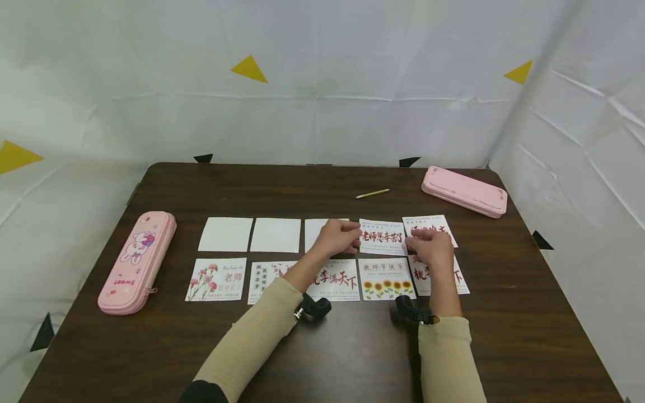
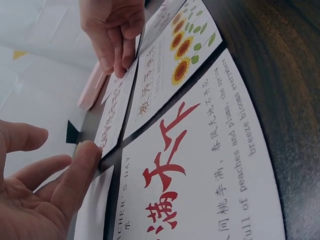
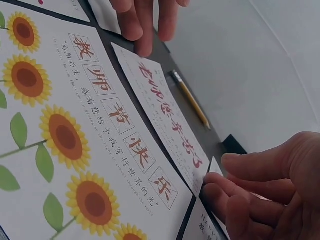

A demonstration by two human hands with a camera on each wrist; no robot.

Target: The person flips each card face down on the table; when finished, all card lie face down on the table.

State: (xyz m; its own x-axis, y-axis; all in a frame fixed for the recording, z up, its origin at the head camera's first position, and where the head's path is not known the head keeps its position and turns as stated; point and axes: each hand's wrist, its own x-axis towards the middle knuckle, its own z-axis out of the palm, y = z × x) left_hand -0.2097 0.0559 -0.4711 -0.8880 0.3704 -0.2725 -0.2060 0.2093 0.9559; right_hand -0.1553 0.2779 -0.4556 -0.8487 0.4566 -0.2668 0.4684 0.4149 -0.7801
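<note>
A white card with red brush lettering (image 1: 383,237) lies in the back row of cards, between my two hands. At its left edge my left hand (image 1: 336,237) rests its fingertips, thumb held apart, as the left wrist view shows. My right hand (image 1: 434,249) touches near its right edge with loosely bent fingers, partly covering the card at the row's right end (image 1: 448,225). Just in front lies the sunflower card (image 3: 65,135), flat on the table. A blank white card (image 1: 313,228) is partly hidden under my left hand.
Two more blank cards (image 1: 275,235) continue the back row leftward. The front row includes a pink flower card (image 1: 216,280) and a red-lettered card (image 1: 335,280). Pink pencil cases stand at the left (image 1: 137,263) and back right (image 1: 464,191). A pencil (image 1: 372,194) lies behind the cards.
</note>
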